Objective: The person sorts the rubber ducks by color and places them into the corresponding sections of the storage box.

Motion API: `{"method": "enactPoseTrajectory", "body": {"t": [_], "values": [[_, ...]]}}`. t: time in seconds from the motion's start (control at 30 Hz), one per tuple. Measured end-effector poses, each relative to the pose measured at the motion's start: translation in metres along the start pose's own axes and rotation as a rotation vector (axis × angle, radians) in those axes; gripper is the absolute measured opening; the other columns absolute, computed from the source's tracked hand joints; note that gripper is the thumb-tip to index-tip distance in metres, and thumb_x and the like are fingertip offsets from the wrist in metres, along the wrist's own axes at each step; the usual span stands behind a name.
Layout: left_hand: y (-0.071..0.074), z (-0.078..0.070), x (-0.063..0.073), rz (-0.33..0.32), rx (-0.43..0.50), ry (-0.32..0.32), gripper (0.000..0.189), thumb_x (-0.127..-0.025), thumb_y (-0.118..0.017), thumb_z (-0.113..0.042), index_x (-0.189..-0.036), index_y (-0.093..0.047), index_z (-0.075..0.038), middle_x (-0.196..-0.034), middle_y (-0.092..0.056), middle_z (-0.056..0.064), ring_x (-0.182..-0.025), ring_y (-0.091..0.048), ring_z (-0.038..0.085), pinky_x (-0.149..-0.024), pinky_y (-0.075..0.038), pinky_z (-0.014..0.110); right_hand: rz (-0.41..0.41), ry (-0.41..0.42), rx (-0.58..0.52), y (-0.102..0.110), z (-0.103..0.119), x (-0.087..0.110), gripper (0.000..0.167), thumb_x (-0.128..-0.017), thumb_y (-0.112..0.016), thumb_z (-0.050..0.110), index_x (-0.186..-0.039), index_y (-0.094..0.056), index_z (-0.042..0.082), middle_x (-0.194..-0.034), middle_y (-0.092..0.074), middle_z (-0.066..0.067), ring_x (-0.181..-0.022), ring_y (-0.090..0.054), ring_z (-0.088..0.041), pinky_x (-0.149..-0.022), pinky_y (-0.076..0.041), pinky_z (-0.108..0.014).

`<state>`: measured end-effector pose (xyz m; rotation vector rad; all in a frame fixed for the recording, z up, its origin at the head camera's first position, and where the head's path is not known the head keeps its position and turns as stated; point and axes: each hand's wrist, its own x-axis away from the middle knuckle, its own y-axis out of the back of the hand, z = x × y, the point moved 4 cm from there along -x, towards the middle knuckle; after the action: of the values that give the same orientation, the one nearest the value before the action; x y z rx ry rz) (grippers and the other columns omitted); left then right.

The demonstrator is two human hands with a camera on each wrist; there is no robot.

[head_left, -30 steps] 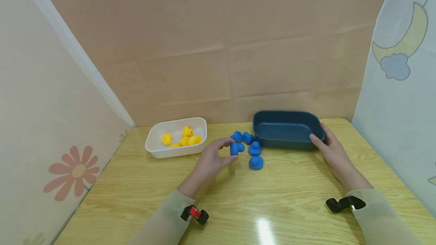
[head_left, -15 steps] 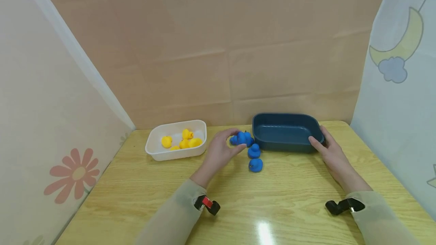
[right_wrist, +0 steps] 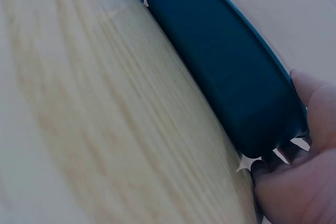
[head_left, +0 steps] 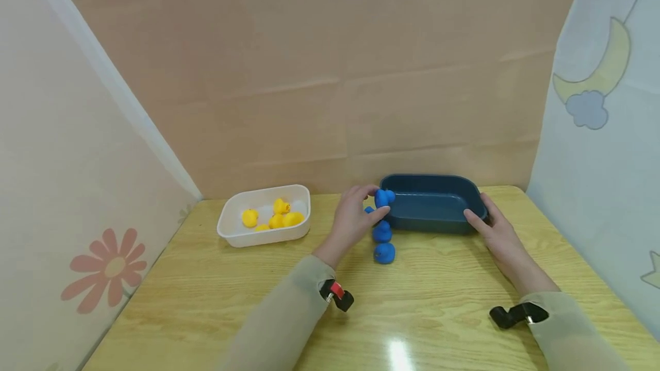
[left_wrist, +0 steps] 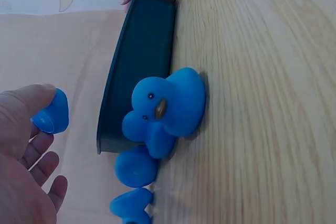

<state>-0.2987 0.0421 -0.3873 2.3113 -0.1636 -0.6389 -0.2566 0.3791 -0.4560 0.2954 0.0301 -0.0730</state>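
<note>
My left hand [head_left: 350, 219] pinches a blue rubber duck [head_left: 382, 198] between thumb and fingers, raised at the left end of a dark teal tub [head_left: 433, 225]. The left wrist view shows the base of this held duck [left_wrist: 55, 114] off the table. Holding the tub's right end is my right hand [head_left: 501, 240], thumb over the rim and fingers around the outside. More blue ducks stand beside the tub's left end: one duck [head_left: 382, 232] close to it, another duck [head_left: 384, 253] nearer me. Others are partly hidden behind the left hand in the head view.
A white tub [head_left: 263, 239] with several yellow rubber ducks [head_left: 277, 221] stands at the back left of the wooden table [head_left: 412, 302]. A beige sheet [head_left: 268, 73] hangs behind, and patterned cloth walls close off both sides.
My left hand has carried the pinched blue duck rightward and slightly up, past the other blue ducks to the tub's left rim. The right hand keeps its hold on the tub. The view tilts slightly.
</note>
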Motion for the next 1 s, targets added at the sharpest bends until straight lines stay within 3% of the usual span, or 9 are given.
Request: {"method": "enactPoseTrajectory", "body": {"t": [0.3,0.5,0.73,1.0], "values": [[-0.021,-0.002,-0.010,0.026,-0.009,0.052,0.052,-0.103,-0.082,-0.039,-0.147,-0.069,-0.015,-0.138,-0.070,0.000,-0.135,-0.057,0.022,-0.113,-0.049,0.042,0.009,-0.006,-0.016,-0.001,-0.003,-0.002,0.096,-0.115,-0.056,0.050,-0.175,0.015,0.027,-0.180,0.022,-0.012,-0.164,0.018,-0.043,-0.131,0.002,-0.068],[-0.027,-0.006,-0.014,0.028,-0.030,0.070,0.052,-0.104,-0.080,-0.042,-0.147,-0.069,-0.017,-0.136,-0.071,-0.002,-0.134,-0.057,0.022,-0.116,-0.045,0.044,0.005,-0.006,-0.013,-0.001,-0.002,-0.002,0.097,-0.114,-0.057,0.051,-0.176,0.015,0.026,-0.180,0.022,-0.012,-0.164,0.018,-0.043,-0.131,0.001,-0.067],[-0.025,-0.004,-0.016,0.005,-0.047,0.082,0.058,-0.104,-0.079,-0.046,-0.154,-0.065,-0.021,-0.142,-0.069,-0.003,-0.137,-0.058,0.023,-0.119,-0.041,0.052,-0.002,0.004,-0.003,-0.002,0.000,0.000,0.096,-0.114,-0.057,0.050,-0.176,0.012,0.025,-0.181,0.021,-0.012,-0.164,0.016,-0.046,-0.130,0.000,-0.069],[-0.015,0.011,-0.013,-0.083,0.006,0.090,0.060,-0.103,-0.082,-0.038,-0.156,-0.063,-0.017,-0.151,-0.066,0.002,-0.139,-0.057,0.030,-0.120,-0.042,0.056,0.000,0.011,-0.001,0.000,0.003,0.000,0.095,-0.115,-0.056,0.048,-0.176,0.013,0.023,-0.181,0.021,-0.013,-0.164,0.019,-0.042,-0.131,0.003,-0.066]]}}
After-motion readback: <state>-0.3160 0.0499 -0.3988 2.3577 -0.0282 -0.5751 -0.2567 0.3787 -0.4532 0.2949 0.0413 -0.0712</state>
